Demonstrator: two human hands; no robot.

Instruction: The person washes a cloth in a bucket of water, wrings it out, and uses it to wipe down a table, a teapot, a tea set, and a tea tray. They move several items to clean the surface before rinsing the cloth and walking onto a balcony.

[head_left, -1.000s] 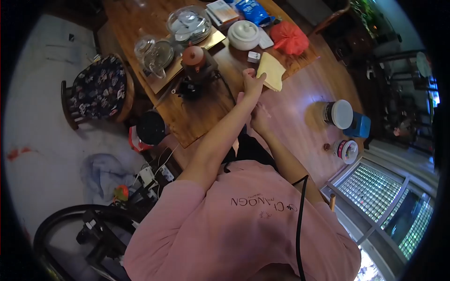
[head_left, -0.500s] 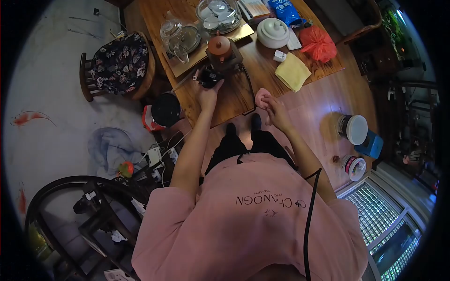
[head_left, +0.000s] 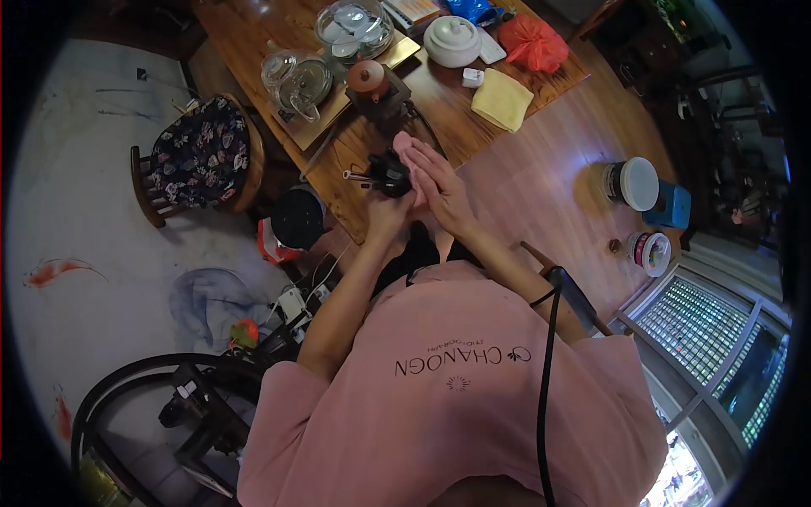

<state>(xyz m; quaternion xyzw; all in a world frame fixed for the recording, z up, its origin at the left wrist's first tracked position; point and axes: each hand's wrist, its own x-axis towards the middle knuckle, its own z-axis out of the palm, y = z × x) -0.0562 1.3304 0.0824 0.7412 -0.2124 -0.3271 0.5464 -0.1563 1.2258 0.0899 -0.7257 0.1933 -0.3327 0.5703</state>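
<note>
My left hand (head_left: 390, 213) is closed around a black object (head_left: 390, 175) with a thin metal tube (head_left: 356, 176) sticking out to the left; its exact kind I cannot make out. Against its right side my right hand (head_left: 441, 188) presses a pink cloth (head_left: 404, 144), the fingers stretched along it. Both hands are over the near edge of the wooden table (head_left: 460, 139). Just beyond them a brown clay teapot (head_left: 367, 78) rests on a dark square stand (head_left: 380, 106).
On the table stand a glass teapot (head_left: 302, 89), a glass bowl of cups (head_left: 351, 34), a white lidded pot (head_left: 452, 40), a yellow cloth (head_left: 502, 100) and a red plastic bag (head_left: 534, 44). A cushioned chair (head_left: 203, 152) is at left; buckets (head_left: 638, 184) stand on the floor at right.
My right hand has brought the pink cloth leftward onto the black object. My left hand has drawn that object nearer to me, and the view has shifted.
</note>
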